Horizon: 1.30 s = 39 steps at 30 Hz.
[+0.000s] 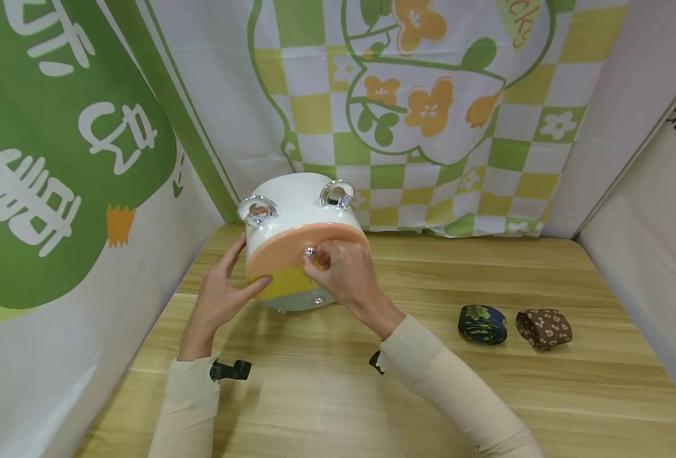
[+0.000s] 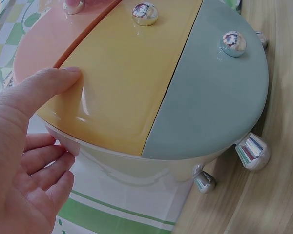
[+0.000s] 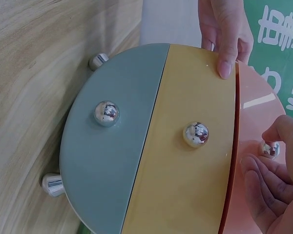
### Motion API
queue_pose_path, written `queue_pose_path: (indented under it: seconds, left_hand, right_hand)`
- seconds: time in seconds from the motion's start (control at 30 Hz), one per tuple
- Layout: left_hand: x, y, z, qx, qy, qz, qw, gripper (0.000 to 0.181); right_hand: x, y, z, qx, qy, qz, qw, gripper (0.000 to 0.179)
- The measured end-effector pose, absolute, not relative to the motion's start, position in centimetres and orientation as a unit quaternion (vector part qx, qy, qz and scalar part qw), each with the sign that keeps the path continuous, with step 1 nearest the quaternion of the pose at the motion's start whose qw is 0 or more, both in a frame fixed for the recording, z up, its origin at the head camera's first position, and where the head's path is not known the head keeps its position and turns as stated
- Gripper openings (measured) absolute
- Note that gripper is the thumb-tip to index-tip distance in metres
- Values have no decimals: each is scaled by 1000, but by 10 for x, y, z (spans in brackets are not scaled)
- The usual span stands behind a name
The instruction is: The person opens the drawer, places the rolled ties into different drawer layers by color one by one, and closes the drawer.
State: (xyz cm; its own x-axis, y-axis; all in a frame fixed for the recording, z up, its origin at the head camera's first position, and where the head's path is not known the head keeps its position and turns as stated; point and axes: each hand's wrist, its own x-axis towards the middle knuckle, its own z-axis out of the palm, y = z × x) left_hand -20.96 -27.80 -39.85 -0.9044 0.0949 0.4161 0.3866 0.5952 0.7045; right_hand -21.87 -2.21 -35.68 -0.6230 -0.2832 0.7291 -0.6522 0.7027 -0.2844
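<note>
On the far left part of the table, just before the curtain, stood the chest, two metal rings on its white top. The left hand gripped its edge, thumb pressed on the yellow drawer, the other fingers bent at the white side. The right hand had curled fingers and thumb pinching the top knob of the pink drawer, which stood slightly proud of the yellow one. From the head camera, that hand hid part of the front. Well apart to the right lay a dark roll beside a brown roll.
</note>
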Motion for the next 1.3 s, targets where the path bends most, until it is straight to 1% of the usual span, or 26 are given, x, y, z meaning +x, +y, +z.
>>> queue_pose_path:
  seconds: [0.43, 0.77, 0.93, 1.07, 1.2, 1.3]
  left_hand:
    - [-211, -279, -401, -129, -883, -418, 172, 92]
    - [-209, -278, -399, -116, -896, -392, 174, 95]
    - [-206, -276, -395, -106, -892, -403, 174, 89]
    - [-203, -274, -391, -92, -891, -409, 174, 81]
    - [-202, -273, -389, -90, -887, -413, 184, 73]
    - [-203, -272, -389, -98, -881, -420, 196, 69]
  right_hand:
    - [-222, -23, -360, 269, -864, 272, 328, 24]
    - [-220, -20, -364, 276, -862, 284, 316, 21]
    - [-216, -13, -373, 273, -872, 285, 289, 27]
    - [-213, -10, -386, 261, -883, 283, 269, 29]
    - [-211, -12, -399, 253, -889, 284, 255, 29]
    - [-211, -16, -405, 252, -893, 277, 252, 33]
